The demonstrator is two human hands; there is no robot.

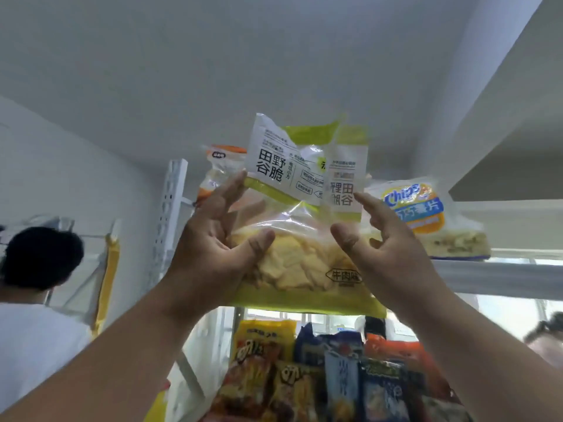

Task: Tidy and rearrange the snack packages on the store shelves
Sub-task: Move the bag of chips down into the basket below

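Looking up at the top shelf (475,269) of a white metal rack, with the ceiling filling most of the view. Biggest thing up there is the green-and-clear snack bag (304,239) right in the middle, standing at the shelf's front edge. White label reads 田野谷脆 in big black characters, and a small badge near the bottom says 牛肉 something, last character too blurry. You can see pale yellow chips through the clear part. There look to be two of these bags, one behind the other, since a second label (345,184) pokes out on the right with partly readable 田 and 谷.

Right of it lies one bag with a blue "Chips" logo (411,205) and white Chinese characters I can't make out. Left, behind, one orange-topped bag (219,169), writing unreadable.

Left hand (213,239) has its thumb pressed on the front of the green bag and fingers touching its left edge. Right hand (387,242) sits just beside the bag's right side, fingers loosely spread, gripping nothing.

Lower shelf is crammed with yellow, blue and red packs (320,376), too blurry to count or read
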